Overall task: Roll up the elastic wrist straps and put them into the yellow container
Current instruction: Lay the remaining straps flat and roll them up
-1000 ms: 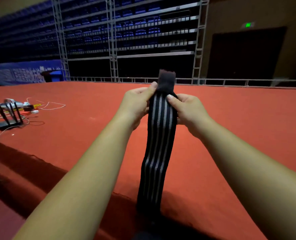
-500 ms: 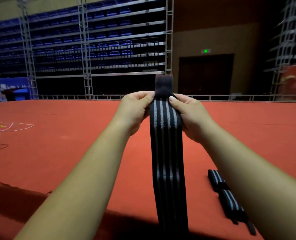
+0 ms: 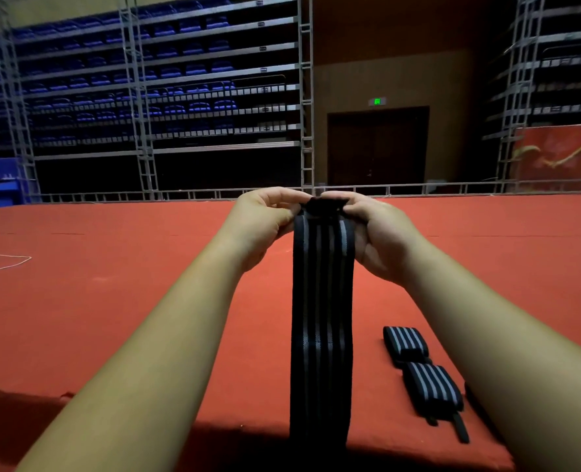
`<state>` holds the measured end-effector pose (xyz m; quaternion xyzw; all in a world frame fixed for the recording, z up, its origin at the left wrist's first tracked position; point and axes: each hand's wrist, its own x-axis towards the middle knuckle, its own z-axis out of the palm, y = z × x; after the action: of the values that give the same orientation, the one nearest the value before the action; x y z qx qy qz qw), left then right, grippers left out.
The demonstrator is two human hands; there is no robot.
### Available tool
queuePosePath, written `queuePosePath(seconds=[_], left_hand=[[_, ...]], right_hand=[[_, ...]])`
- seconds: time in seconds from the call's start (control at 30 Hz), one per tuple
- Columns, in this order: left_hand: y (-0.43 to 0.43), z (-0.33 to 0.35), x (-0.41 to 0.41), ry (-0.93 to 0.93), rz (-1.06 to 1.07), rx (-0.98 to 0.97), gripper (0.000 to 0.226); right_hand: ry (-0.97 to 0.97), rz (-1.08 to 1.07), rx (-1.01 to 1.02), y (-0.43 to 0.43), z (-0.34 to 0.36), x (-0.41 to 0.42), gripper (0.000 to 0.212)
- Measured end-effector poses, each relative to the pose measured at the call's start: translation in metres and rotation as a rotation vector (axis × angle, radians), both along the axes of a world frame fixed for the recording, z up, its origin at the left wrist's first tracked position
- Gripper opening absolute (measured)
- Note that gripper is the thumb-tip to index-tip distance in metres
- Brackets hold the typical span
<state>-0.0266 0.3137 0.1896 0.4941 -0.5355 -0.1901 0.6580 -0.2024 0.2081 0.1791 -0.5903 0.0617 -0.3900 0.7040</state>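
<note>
Striped strap (image 3: 321, 318) hung straight down past front edge of red stage (image 3: 112, 318). Its dark top end was folded over and pinched between curled fingers and thumbs of left hand (image 3: 265, 219) and right hand (image 3: 377, 233). Two rolled straps (image 3: 406, 344) lay end to end near front edge, toward right.

A dark doorway (image 3: 377, 148) stands in the back wall, with 1 lit green sign (image 3: 377, 101) just above it. Left of the doorway rise tiers of blue seats (image 3: 194, 66) behind metal truss columns (image 3: 306, 97). Right of it hangs a red banner (image 3: 561, 155). In front of the doorway spreads a red carpeted platform (image 3: 112, 318); far left of the doorway, 1 looped white cord (image 3: 3, 264) lies on the carpet.
</note>
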Motion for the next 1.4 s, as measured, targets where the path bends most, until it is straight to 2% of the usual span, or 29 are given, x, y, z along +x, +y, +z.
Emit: queuePosePath(seconds=[0.1,0.2,0.33,0.43,0.53,0.63,0.73,0.9,1.03,1.1,1.23,1.4], left_hand=[[-0.003,-0.002,-0.002,-0.045,-0.022,0.011,0.034],[-0.004,-0.004,-0.006,-0.012,-0.038,0.006,0.029],[-0.009,-0.011,-0.014,0.16,-0.058,0.05,0.026],[-0.017,-0.022,-0.02,0.113,-0.053,0.18,0.04],[-0.023,-0.03,-0.025,-0.004,-0.025,0.209,0.04],[-0.028,-0.036,-0.028,-0.176,0.032,0.158,0.024],[-0.033,-0.039,-0.029,-0.232,0.064,0.139,0.029],[-0.043,-0.047,-0.032,-0.166,0.082,0.118,0.033],[-0.05,-0.051,-0.033,-0.059,0.081,0.093,0.028],[-0.054,-0.052,-0.029,-0.021,0.127,0.088,0.024],[-0.061,-0.061,-0.021,0.019,0.189,0.115,0.018],[-0.073,-0.093,-0.015,0.049,0.18,0.172,0.013]], right_hand=[[0.009,0.056,0.048,-0.007,-0.003,0.001,0.029],[0.018,-0.003,-0.049,-0.012,-0.008,0.007,0.013],[-0.019,-0.166,-0.135,-0.016,-0.009,0.013,0.025],[-0.02,-0.246,-0.229,-0.021,-0.011,0.015,0.036],[-0.026,-0.311,-0.279,-0.023,-0.014,0.017,0.043],[-0.044,-0.349,-0.267,-0.027,-0.021,0.02,0.039],[-0.044,-0.361,-0.253,-0.032,-0.025,0.02,0.035],[-0.042,-0.379,-0.217,-0.037,-0.03,0.018,0.035],[-0.042,-0.363,-0.07,-0.034,-0.035,0.023,0.032],[0.08,-0.298,-0.036,-0.031,-0.046,0.024,0.025],[0.453,-0.273,-0.076,-0.033,-0.083,0.021,0.055],[0.512,-0.389,-0.078,-0.039,-0.11,0.021,0.054]])
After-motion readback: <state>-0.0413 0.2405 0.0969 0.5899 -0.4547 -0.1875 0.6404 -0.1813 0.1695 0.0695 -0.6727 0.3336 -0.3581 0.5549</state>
